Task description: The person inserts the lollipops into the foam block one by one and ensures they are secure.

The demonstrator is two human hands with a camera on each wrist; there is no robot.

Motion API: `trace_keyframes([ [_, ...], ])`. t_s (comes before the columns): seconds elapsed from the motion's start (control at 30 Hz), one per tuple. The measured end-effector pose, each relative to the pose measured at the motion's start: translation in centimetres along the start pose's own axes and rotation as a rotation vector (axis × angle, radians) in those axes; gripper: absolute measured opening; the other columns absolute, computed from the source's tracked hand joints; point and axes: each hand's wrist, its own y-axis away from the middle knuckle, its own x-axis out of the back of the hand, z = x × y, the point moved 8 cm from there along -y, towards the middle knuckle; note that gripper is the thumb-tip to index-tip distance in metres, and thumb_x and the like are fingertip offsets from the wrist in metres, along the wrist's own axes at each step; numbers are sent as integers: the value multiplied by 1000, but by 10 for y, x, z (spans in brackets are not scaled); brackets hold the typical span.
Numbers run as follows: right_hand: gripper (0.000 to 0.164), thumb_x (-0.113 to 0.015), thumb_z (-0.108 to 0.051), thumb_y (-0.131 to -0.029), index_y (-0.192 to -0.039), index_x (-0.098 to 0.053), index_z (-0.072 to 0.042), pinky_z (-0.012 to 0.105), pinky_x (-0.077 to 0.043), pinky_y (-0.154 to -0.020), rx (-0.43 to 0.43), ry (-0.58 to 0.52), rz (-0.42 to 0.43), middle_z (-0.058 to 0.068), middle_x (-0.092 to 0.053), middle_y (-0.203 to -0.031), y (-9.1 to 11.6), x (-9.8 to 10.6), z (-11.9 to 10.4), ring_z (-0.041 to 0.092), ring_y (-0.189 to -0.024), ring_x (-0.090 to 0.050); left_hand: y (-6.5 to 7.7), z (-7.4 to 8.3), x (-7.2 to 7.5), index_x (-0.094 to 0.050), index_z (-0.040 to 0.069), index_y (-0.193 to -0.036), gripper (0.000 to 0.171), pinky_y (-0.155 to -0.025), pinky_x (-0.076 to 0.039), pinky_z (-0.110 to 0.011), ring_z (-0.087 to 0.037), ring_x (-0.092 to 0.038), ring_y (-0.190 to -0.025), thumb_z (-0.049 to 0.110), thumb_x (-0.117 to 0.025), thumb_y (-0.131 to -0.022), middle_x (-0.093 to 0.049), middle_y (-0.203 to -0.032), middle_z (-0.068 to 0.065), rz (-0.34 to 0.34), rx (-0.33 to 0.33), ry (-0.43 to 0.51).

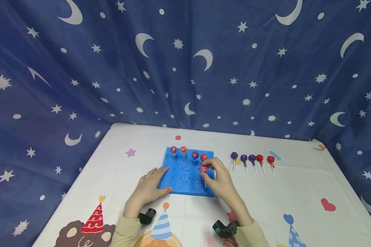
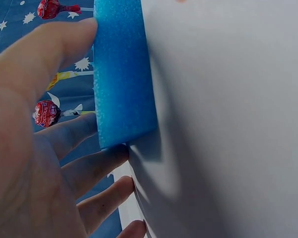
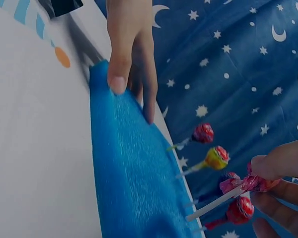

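Observation:
A blue foam block point(image 1: 182, 187) with rows of small holes lies flat on the table. Several wrapped lollipops stand in its far row, among them a red one point(image 1: 173, 150), a red-and-yellow one point(image 1: 183, 150) and a dark purple-red one point(image 1: 195, 155). My right hand point(image 1: 221, 180) pinches a pink lollipop point(image 3: 243, 186) by its wrapped head over the block's right side, stick pointing down; whether the stick tip touches the foam I cannot tell. Against the block's left edge rests my left hand point(image 1: 149, 187), thumb on the near left corner and fingers extended along the side.
Right of the block, several lollipops lie in a row on the white patterned tablecloth point(image 1: 296, 185), purple ones point(image 1: 244, 157) to the left and red ones point(image 1: 270, 159) to the right. A blue star-and-moon curtain point(image 1: 173, 85) hangs behind the table.

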Motion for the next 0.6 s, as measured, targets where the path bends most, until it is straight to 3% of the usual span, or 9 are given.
trace_keyframes([
  [0.37,33,-72,1,-80,-109,-61,-9,44,-54,-87,43,-69,-4,4,-61,-103,-13,-22,-14,18,-95,-60,0,-2,0,-38,15,-148,77,-109,-26,-64,-41,-31,-142,42,-70,-83,-40,-152,-16,-4,15,-3],
  [0.6,36,-71,-1,-81,-116,-63,-9,44,-55,-83,89,-54,-6,6,-61,-107,-16,-36,-19,18,-95,-60,0,-1,0,-38,14,-148,77,-109,-25,-65,-42,-30,-142,43,-70,-84,-39,-152,-16,-9,20,-1],
])
